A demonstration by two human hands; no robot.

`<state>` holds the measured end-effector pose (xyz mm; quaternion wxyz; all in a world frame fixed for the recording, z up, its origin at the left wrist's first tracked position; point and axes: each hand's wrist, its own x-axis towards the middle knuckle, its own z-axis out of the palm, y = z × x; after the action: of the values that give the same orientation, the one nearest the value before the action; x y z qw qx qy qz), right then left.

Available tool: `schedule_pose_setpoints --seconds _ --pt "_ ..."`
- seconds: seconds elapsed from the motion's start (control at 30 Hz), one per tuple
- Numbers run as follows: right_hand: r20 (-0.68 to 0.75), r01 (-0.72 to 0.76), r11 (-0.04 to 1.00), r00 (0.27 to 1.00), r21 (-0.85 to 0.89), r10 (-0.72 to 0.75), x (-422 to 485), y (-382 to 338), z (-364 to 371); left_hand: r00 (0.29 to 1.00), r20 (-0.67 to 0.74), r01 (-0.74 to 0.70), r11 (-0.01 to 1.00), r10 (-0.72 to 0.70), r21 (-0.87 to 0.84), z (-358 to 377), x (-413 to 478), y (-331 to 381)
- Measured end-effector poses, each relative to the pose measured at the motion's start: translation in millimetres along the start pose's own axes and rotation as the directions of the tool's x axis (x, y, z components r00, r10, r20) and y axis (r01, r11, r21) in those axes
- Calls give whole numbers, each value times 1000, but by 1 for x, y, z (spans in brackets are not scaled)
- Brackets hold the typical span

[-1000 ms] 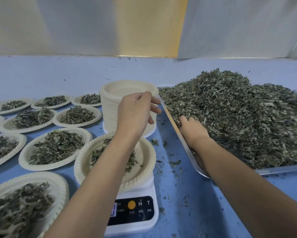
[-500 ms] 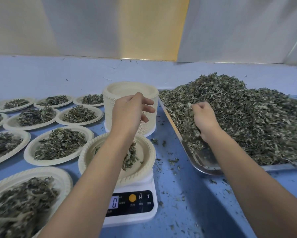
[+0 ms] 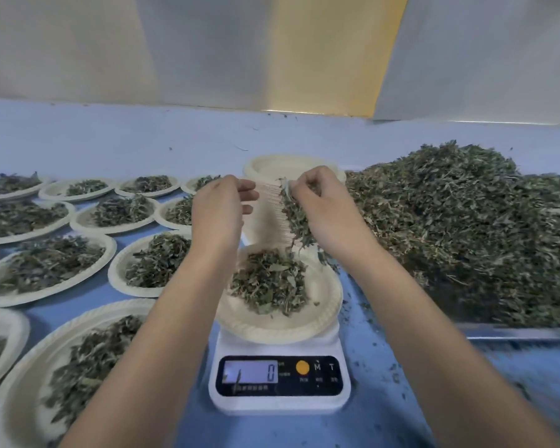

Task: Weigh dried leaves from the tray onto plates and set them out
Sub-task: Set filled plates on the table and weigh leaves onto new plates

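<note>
R hand (image 3: 324, 209) grips 1 leaf clump (image 3: 296, 218) | L hand (image 3: 218, 212) loose, empty | 1 plate (image 3: 325, 307) on 1 scale (image 3: 279, 403)

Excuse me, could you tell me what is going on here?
A person is portioning dried leaves. The right hand holds a bunch over the plate on the scale, where a small heap lies. The left hand hovers beside it, holding nothing. The tray is to the right, filled plates to the left.
</note>
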<state>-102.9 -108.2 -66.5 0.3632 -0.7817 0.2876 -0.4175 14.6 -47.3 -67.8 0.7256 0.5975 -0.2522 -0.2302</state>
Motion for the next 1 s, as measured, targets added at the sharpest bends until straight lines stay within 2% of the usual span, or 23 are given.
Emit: schedule_pose_setpoints --seconds 0.17,0.3,0.4,0.57,0.83,1.0 --pt "65 11 999 998 -35 -8 -7 7 16 1000 18 16 1000 -16 -10 -3 4 4" --pt "176 77 995 982 -66 -64 -9 9 20 1000 24 8 1000 -8 -6 -3 4 4" --pt "238 73 994 970 -79 -53 -11 11 21 1000 21 19 999 -19 -26 -4 3 4" --pt "150 59 998 987 27 -63 -11 8 20 999 24 44 996 -43 -73 -6 -1 5" --pt "88 84 990 992 117 -94 -13 5 19 998 42 50 998 -49 -33 -4 -3 5" --pt "59 109 994 992 -16 -108 -16 6 22 993 69 100 995 -101 19 -1 3 5"
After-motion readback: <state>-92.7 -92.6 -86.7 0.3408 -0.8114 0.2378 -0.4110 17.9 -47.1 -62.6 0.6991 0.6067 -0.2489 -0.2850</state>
